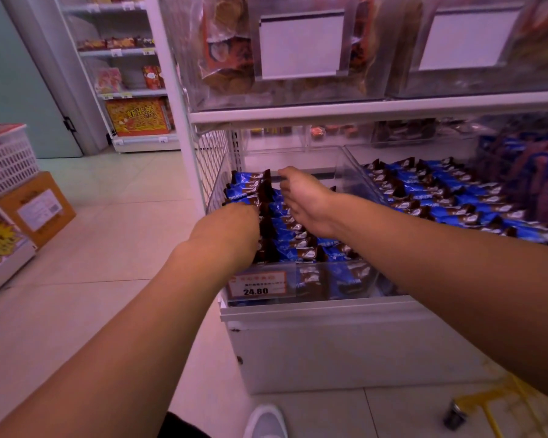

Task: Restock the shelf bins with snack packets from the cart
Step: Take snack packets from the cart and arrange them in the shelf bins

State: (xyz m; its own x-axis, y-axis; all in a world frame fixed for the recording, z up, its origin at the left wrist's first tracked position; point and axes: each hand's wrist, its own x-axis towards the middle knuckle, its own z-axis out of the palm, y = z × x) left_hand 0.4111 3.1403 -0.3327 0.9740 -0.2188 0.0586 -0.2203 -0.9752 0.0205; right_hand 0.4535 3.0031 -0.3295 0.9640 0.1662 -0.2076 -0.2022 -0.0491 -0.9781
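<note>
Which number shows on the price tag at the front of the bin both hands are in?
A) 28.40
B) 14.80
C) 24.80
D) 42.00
C: the price tag on the clear front wall of the bin reads 24.80, just below where the left hand and right hand reach among the blue packets.

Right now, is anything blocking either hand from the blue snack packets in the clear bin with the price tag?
Nothing visible does. Both hands are already inside the open-topped clear bin: the left hand is down among the blue snack packets at their left side, and the right hand is over the rows. The shelf above leaves room.
</note>
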